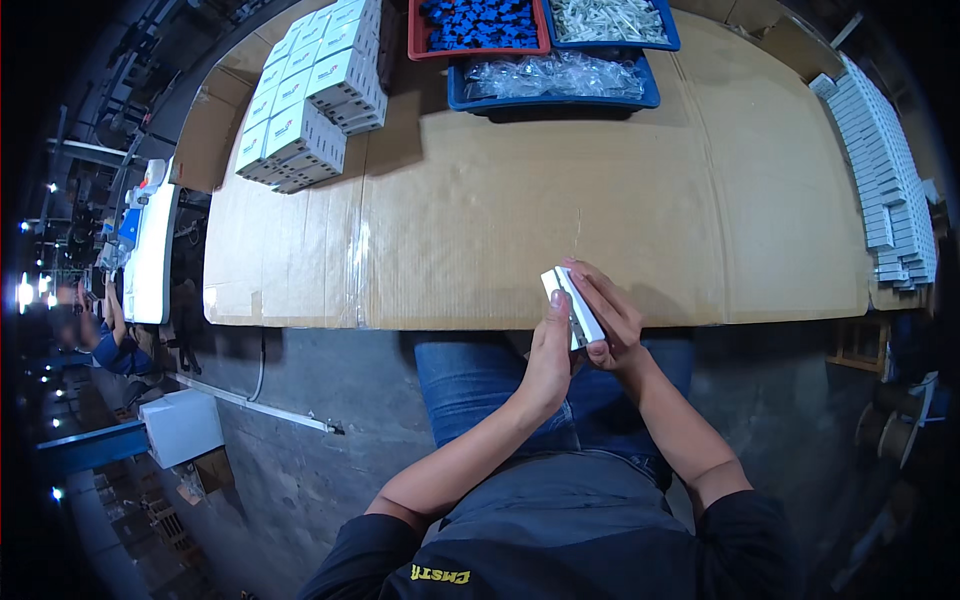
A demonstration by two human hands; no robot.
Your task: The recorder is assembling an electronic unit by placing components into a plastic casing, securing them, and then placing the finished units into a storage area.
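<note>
Both hands hold a small white box (588,326) just over the table's front edge. It is tilted, with a dark lengthwise line or gap along the side facing up; whether its flap is open I cannot tell. My left hand (547,366) grips the box from the left, thumb laid along it. Around the right side wrap the fingers of my right hand (622,330), their tips at the far end and the thumb near the lower end. My palms hide part of the box.
Stacked white cartons (290,125) stand at the table's far left. At the back are a red tray of blue parts (480,52), a blue tray of pale small parts (672,35) and a blue tray of clear plastic bags (560,101). Rows of slim white boxes (880,170) line the right edge.
</note>
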